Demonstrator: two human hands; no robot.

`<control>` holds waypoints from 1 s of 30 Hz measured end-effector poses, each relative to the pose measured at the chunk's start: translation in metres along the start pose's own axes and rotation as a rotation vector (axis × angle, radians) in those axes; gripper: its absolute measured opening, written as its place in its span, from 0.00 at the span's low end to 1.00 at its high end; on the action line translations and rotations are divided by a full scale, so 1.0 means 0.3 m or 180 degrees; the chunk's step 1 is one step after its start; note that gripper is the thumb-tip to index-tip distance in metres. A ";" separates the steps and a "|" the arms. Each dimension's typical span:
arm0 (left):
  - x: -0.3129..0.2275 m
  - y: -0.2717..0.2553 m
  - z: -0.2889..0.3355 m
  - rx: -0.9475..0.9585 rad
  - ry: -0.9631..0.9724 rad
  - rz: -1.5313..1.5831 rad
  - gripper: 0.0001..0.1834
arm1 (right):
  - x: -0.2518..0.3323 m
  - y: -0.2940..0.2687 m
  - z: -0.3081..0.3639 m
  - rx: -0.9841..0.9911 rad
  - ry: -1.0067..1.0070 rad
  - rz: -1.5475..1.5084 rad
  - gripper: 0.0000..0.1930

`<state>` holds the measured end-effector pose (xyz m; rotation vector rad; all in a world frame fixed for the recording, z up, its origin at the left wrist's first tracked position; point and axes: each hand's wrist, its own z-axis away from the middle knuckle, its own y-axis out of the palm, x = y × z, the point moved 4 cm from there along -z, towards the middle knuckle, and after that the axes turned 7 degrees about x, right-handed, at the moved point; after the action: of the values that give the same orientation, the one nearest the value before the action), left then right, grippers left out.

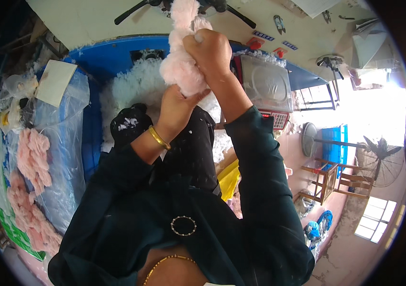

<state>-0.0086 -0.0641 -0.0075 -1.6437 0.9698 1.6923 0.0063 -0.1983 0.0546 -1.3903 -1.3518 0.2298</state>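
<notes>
Left hand [178,106] closed on pink plush piece [181,71], near end. Right hand [210,51] fisted just beyond that grip; contents can't tell.

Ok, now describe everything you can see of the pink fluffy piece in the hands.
The pink fluffy piece is pale and looks like soft plush, with a plump, rounded lower lobe and narrower bulges above. It runs lengthwise up to the picture's top edge. The left hand holds its lower end; the right hand grips it higher up, hiding part. Its inside cannot be seen.
</notes>
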 end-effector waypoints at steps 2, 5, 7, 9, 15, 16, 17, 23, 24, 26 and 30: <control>-0.013 -0.035 0.015 -0.0277 0.1105 -0.0659 0.11 | 0.019 -0.013 0.027 0.0143 -0.0049 -0.0147 0.17; -0.033 -0.080 -0.017 -0.0416 0.1162 -0.0384 0.08 | 0.014 -0.017 0.028 0.0274 -0.0149 -0.0278 0.17; -0.080 -0.116 -0.101 -0.0244 0.0653 -0.0267 0.11 | -0.005 0.016 -0.044 0.0192 -0.0160 -0.0333 0.17; -0.082 -0.101 -0.122 -0.0458 0.1048 -0.0605 0.13 | -0.011 0.018 -0.065 0.0306 -0.0128 -0.0533 0.17; -0.070 -0.081 -0.111 -0.0536 0.0700 0.0847 0.11 | -0.007 0.006 -0.016 0.0194 -0.0030 0.0176 0.18; -0.009 -0.115 -0.167 -0.0133 0.0834 0.0908 0.11 | 0.009 0.007 -0.047 -0.0042 -0.0054 0.0088 0.18; -0.019 -0.121 -0.193 -0.0196 0.0822 0.0932 0.11 | 0.003 0.017 -0.073 0.0007 0.0055 -0.0074 0.18; -0.040 -0.103 -0.116 0.0085 0.0432 0.1727 0.18 | -0.020 0.039 -0.038 -0.0152 -0.0108 -0.0208 0.18; 0.021 -0.106 -0.084 0.0109 0.0482 0.1655 0.21 | -0.018 0.032 -0.011 -0.0042 -0.0053 -0.0547 0.16; 0.006 -0.076 -0.027 0.0745 0.0336 0.2885 0.22 | -0.023 -0.001 0.043 0.0153 -0.0239 -0.1277 0.14; -0.010 -0.098 -0.033 0.0781 0.0084 0.2494 0.20 | -0.074 0.032 0.077 0.0292 -0.0365 -0.2447 0.10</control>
<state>0.0213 -0.0552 -0.0072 -1.1866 1.9214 1.9031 -0.0130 -0.2002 0.0272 -0.7104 -1.8429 -0.1446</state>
